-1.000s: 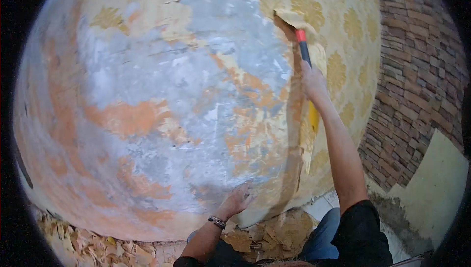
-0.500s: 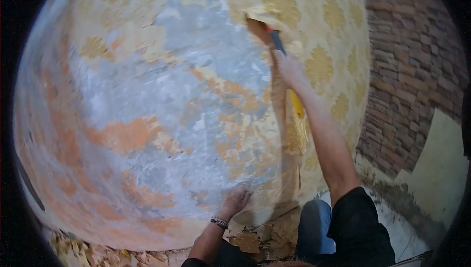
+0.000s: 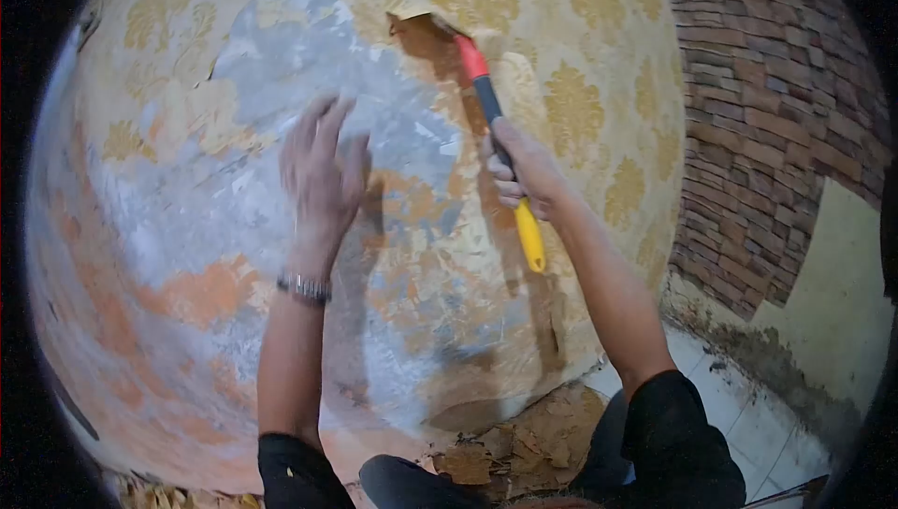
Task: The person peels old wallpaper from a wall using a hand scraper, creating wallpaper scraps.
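My right hand (image 3: 526, 167) is wrapped around the handle of a scraper (image 3: 475, 62), which is red near the head, dark in the middle and yellow at the butt end. The scraper's head is up at the edge of the gold-patterned wallpaper (image 3: 572, 102), where a peeled flap (image 3: 418, 11) curls away. My left hand (image 3: 323, 158), with a bracelet (image 3: 304, 286) at the wrist, is raised before the bared grey patch (image 3: 281, 50) of the wall. Its fingers are apart and slightly blurred, and they hold nothing.
Orange and pale patches (image 3: 201, 294) mottle the scraped wall lower down. Torn scraps (image 3: 538, 443) lie on the floor at its foot. To the right are a brick-patterned wall (image 3: 748, 107), a plain cream area (image 3: 837, 256) and white floor tiles (image 3: 758, 425).
My left hand has risen from low on the wall to the middle of the bared patch and opened. The scraper stays at the wallpaper edge in my right hand; the view has shifted right.
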